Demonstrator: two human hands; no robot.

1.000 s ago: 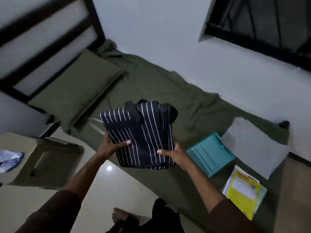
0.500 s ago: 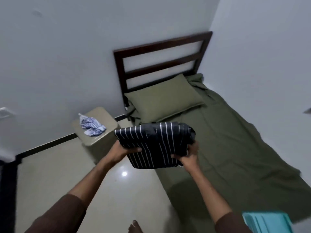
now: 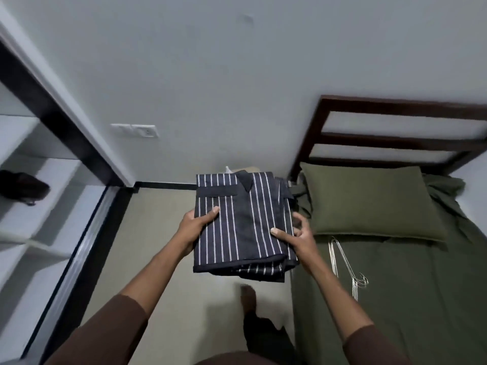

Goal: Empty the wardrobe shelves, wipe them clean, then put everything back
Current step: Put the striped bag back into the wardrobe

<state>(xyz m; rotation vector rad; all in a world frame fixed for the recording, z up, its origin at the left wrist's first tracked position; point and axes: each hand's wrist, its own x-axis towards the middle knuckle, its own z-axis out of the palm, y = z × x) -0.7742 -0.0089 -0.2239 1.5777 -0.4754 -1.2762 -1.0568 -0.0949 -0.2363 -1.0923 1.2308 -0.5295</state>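
Observation:
A folded navy shirt with white stripes (image 3: 237, 222) is held in the air between the bed and the wardrobe. My left hand (image 3: 196, 223) grips its left edge with the thumb on top. Gripping the right edge is my right hand (image 3: 296, 237), thumb on the cloth and fingers curled at the side. The open wardrobe (image 3: 34, 196) stands at the left with white shelves; a dark item (image 3: 22, 184) lies on one shelf.
A bed with an olive sheet (image 3: 395, 299) and olive pillow (image 3: 369, 201) fills the right side. Wire hangers (image 3: 345, 270) lie on the sheet near its edge. The dark wooden headboard (image 3: 395, 133) meets the wall. My bare foot (image 3: 249, 299) stands on the beige floor.
My view has swung left from the bed toward the wardrobe, and both hands have carried the folded striped shirt along. The stool is now hidden behind the shirt.

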